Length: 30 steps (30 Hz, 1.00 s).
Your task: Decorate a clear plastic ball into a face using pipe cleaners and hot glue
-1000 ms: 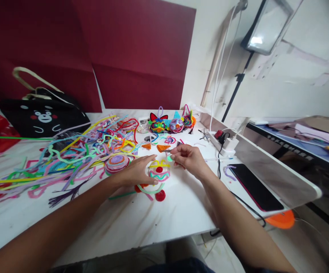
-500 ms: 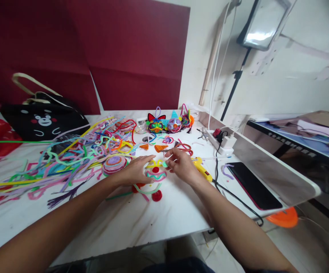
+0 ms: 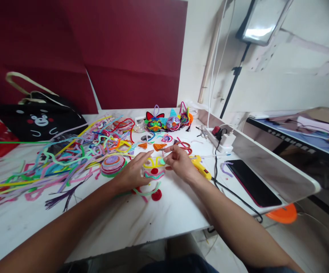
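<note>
A small pipe-cleaner face [image 3: 153,171] with yellow loops on top, a red dot and a teal zigzag lies on the white table [image 3: 141,223]. My left hand [image 3: 132,173] rests against its left side, fingers stretched out and the forefinger pointing past its top. My right hand [image 3: 180,162] is at the piece's upper right corner, fingers curled in a pinch. What they pinch is too small to make out. A red disc [image 3: 156,195] and a pale green loop lie just below the face.
A spiral disc [image 3: 112,165] and a big tangle of coloured pipe cleaners [image 3: 67,155] spread to the left, with a black bear bag [image 3: 39,118] behind. Finished faces [image 3: 164,123] stand at the back. A yellow glue gun [image 3: 200,169], power strip [image 3: 222,139] and phone [image 3: 252,182] lie right.
My right hand came down from above the face to its upper right corner. My left hand slid back a little and its forefinger now points upward. The glue gun is now uncovered.
</note>
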Each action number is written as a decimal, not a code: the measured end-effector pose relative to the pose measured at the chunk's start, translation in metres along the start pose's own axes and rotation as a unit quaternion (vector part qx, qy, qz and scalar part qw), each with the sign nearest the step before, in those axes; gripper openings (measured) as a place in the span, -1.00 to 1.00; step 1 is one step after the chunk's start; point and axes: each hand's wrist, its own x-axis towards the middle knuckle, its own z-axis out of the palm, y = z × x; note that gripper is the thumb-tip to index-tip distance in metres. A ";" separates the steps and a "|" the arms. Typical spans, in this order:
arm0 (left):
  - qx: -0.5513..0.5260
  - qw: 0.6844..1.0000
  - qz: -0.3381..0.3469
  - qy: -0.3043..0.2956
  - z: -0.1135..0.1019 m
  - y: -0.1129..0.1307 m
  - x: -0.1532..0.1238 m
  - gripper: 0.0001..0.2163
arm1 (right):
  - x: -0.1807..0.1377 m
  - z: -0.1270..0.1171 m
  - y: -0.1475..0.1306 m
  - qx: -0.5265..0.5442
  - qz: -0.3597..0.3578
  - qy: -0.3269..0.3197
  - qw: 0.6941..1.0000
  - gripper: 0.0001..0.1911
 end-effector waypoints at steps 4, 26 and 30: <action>-0.021 1.000 -0.005 0.020 -0.002 0.005 0.000 -0.23 | -0.001 0.001 -0.003 0.023 0.011 -0.003 1.000 -0.77; -0.495 0.839 -0.207 0.091 -0.009 0.008 -0.002 -0.60 | -0.007 0.005 -0.003 -0.039 -0.106 0.006 0.994 -0.77; -0.529 0.818 -0.213 0.078 -0.009 0.008 -0.004 -0.56 | -0.014 0.009 -0.009 -0.072 -0.146 0.002 0.987 -0.78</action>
